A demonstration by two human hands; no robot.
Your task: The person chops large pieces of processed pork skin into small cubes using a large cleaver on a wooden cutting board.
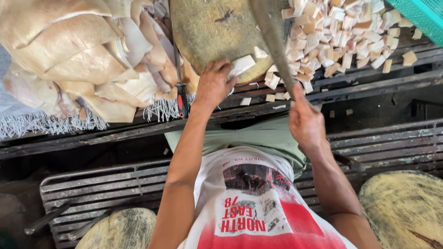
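Sheets [87,55] of pale, tan-edged skin are lying heaped at the far left of the worktop [369,85], spilling over a fringed cloth [41,122]. Just right of them, a steel [181,92] with a red-and-black handle is lying along the edge of a round, stained block [207,32]. The left hand [213,85] is pressing down on a pale strip [241,66] at the block's near rim, fingers curled over the strip's left end and holding it flat. The strip is sticking out to the right from under those fingers. The right hand [304,121] is closing tight around the handle of a cleaver [272,37], whose dark blade is running up across the block, blurred, just right of the strip. Cubes [341,32] of cut skin are piling beyond the blade, with a few scattered near the rim. A green crate [422,16] is showing at the top right corner.
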